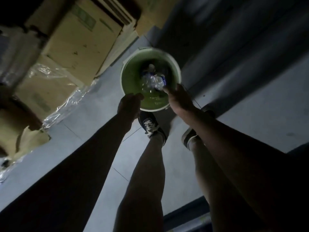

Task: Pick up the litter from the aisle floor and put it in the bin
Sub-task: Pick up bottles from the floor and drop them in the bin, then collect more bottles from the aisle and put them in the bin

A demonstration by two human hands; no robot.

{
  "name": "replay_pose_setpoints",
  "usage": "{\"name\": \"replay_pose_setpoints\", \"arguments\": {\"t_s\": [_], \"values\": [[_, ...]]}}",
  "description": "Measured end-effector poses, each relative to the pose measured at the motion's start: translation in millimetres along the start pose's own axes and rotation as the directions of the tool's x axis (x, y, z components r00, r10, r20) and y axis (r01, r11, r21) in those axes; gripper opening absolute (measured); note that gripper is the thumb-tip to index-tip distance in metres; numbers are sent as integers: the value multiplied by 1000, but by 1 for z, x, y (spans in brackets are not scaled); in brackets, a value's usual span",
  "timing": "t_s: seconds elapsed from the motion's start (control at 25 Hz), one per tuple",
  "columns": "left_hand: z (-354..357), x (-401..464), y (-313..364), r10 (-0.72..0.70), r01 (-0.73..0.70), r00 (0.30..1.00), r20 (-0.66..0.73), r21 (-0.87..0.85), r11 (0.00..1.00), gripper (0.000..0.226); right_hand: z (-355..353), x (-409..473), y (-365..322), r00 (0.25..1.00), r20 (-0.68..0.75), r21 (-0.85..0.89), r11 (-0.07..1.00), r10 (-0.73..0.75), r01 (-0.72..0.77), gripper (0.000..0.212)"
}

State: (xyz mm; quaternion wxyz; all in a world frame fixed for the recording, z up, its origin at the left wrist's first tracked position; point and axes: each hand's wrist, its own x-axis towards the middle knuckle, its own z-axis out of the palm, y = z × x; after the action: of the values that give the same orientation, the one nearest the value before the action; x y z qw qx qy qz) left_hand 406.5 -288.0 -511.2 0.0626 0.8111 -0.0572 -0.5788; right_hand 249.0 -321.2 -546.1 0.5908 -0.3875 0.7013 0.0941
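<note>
Over the bin: from my remote seat I see both arms reaching out above a green bin (pixel 133 77) standing on the grey aisle floor (pixel 93 114), just ahead of a dark shoe (pixel 151 125). The right hand (pixel 179 96) is at the bin's near rim, its fingertips pinched on the end of a crumpled clear plastic bottle (pixel 153 81) with a blue label, which hangs inside the mouth of the bin. The left hand (pixel 128 104) hovers at the rim on the other side, fingers loosely curled and carrying nothing that I can make out in the dim light. Something pale lies deeper in the bin; I cannot tell what. I judge this piece of litter to be all but delivered, with only the letting go left. Clear plastic wrap (pixel 55 84) trails along the cardboard boxes (pixel 78 36) at the aisle's edge; whether it counts as litter I cannot say.
</note>
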Motion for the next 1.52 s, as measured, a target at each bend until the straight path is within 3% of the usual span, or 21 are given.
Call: {"name": "replay_pose_setpoints", "arguments": {"t_s": [0.08,0.2,0.32,0.4,0.56,0.68,0.92,1.04,1.16,1.24,1.36,1.52], "values": [[-15,-24,-16,-68,69,997,-20,45,997,13,-9,-38,13,998,53,-104,994,-37,42,63],[-42,-97,-33,-114,108,992,60,91,990,16,-37,-118,27,993,118,-231,973,22,6,65],[-72,-182,-29,62,-95,991,116,312,945,10,-72,-212,12,992,125,-287,958,8,28,64],[-89,-243,-15,176,-245,967,183,492,835,24,-93,-273,-10,994,104,-321,945,-33,65,63],[-123,-360,12,381,-436,897,222,583,686,19,-132,-370,-62,976,130,-285,936,-177,207,51],[-160,-420,9,479,-505,848,226,617,604,16,-153,-430,-99,942,138,-414,846,-306,336,46],[-207,-474,-47,525,-464,845,99,625,628,30,-153,-488,-129,846,240,-630,587,-476,509,53],[-204,-487,-84,533,-436,845,-45,520,734,47,-150,-497,-139,795,382,-677,443,-471,588,67],[-180,-510,-118,399,-307,874,-278,320,896,26,-148,-495,-146,713,540,-686,257,-447,680,49],[-150,-525,-139,251,-191,894,-370,191,963,24,-145,-494,-147,672,629,-680,142,-391,719,45],[-105,-545,-173,62,-78,899,-434,-18,997,24,-134,-491,-145,586,762,-612,-10,-275,791,45],[-54,-580,-214,-113,-23,865,-489,-264,964,27,-113,-504,-135,493,864,-504,-195,-104,842,47]]}}
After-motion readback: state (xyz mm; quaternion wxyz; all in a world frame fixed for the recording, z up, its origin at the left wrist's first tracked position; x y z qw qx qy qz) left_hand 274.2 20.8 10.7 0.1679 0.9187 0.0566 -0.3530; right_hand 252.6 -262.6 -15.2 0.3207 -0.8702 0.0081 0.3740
